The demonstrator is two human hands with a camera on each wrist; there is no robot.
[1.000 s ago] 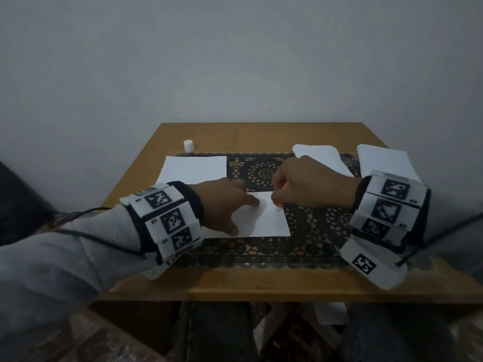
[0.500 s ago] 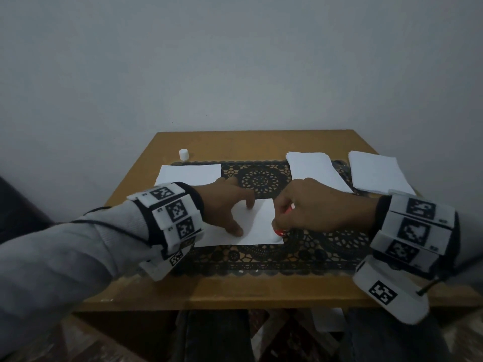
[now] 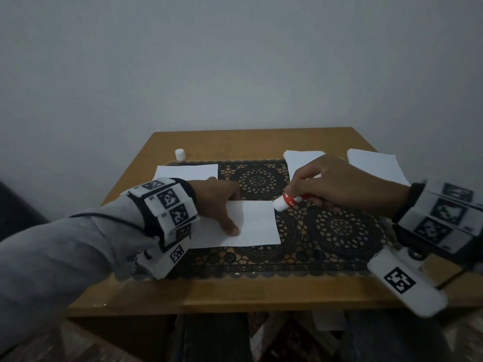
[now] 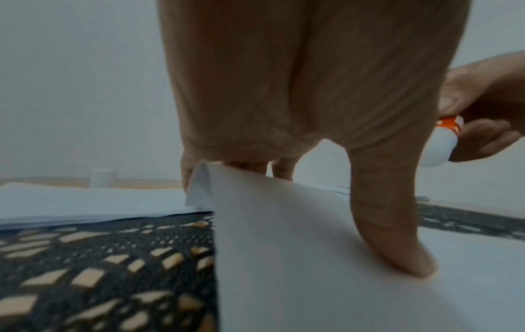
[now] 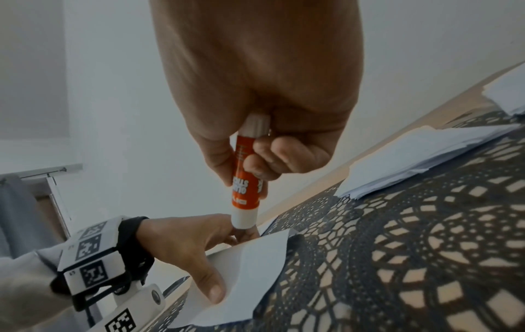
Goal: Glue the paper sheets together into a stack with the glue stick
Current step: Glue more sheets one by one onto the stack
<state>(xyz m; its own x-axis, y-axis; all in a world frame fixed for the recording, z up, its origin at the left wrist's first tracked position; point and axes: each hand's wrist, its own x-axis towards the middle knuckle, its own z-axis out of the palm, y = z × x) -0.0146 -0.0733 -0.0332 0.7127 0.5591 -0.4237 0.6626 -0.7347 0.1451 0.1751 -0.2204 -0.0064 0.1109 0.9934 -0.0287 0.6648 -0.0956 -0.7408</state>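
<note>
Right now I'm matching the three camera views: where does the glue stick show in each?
Head: glue stick right of centre, in the right hand.
Left wrist: glue stick at the right edge.
Right wrist: glue stick centre, pointing down.
Shared landmark: the paper sheet under the left hand.

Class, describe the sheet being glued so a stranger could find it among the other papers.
On the wooden table lies a dark lace mat. The sheet lies at its middle front, alone among the papers in being pressed down by the left hand.

Cap (image 3: pixel 180 154) behind left stack (image 3: pixel 187 172), on table (image 3: pixel 235 291).
</note>
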